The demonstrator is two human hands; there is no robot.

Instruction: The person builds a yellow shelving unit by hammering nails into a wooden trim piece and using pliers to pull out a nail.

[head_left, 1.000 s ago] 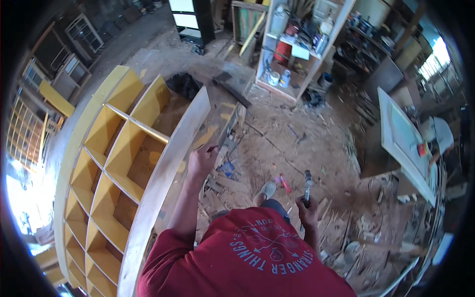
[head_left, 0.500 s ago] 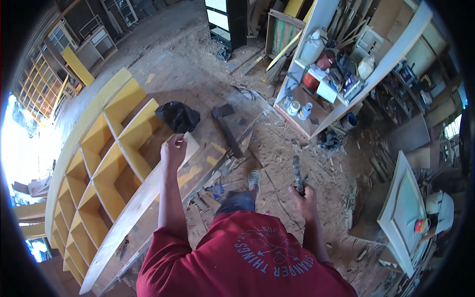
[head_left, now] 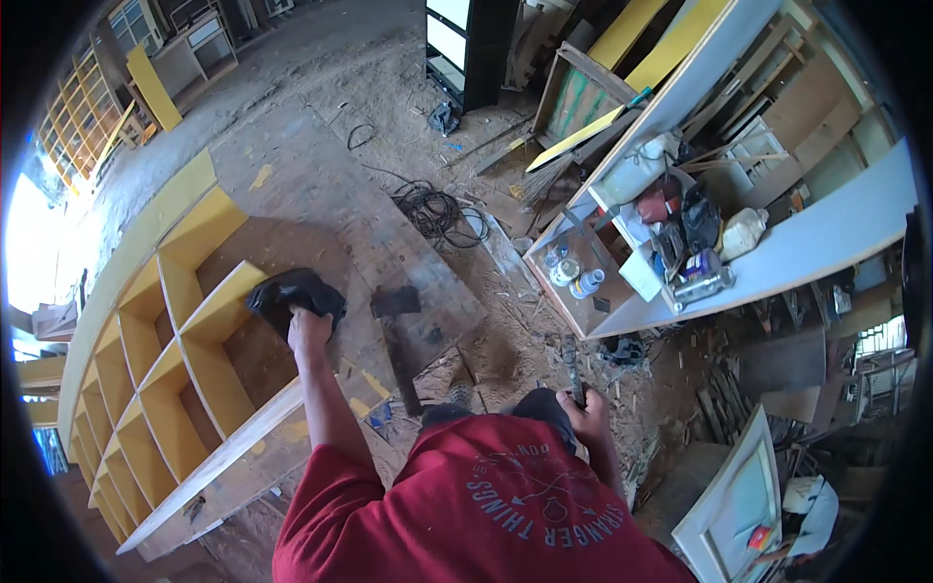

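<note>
My left hand [head_left: 309, 332] reaches into or against a crumpled black plastic bag [head_left: 301, 291]; its fingertips are hidden by the plastic. The bag lies on a worn wooden worktop [head_left: 428, 282], against a yellow lattice frame [head_left: 185, 360] of curved outline with several open cells. A pale curved strip [head_left: 219, 462] forms the frame's near edge. To the bag's right rests a dark tool with a broad head and long shaft [head_left: 398, 360]. My right hand [head_left: 588, 418] is closed around a narrow, mottled dark bar-like tool [head_left: 571, 361], held upright off the worktop's right side.
A pale open cabinet [head_left: 641, 316] holding bottles and containers lies to the right. Coiled black cable [head_left: 437, 214] is on the floor beyond the worktop. Wood shavings and scraps cover the ground. At lower right, a person's arm [head_left: 777, 554] shows beside a pale panel [head_left: 729, 496].
My left hand has gone from the pale strip's end to the black bag. My right hand still grips its tool. The view has shifted forward, and the cabinet looks closer.
</note>
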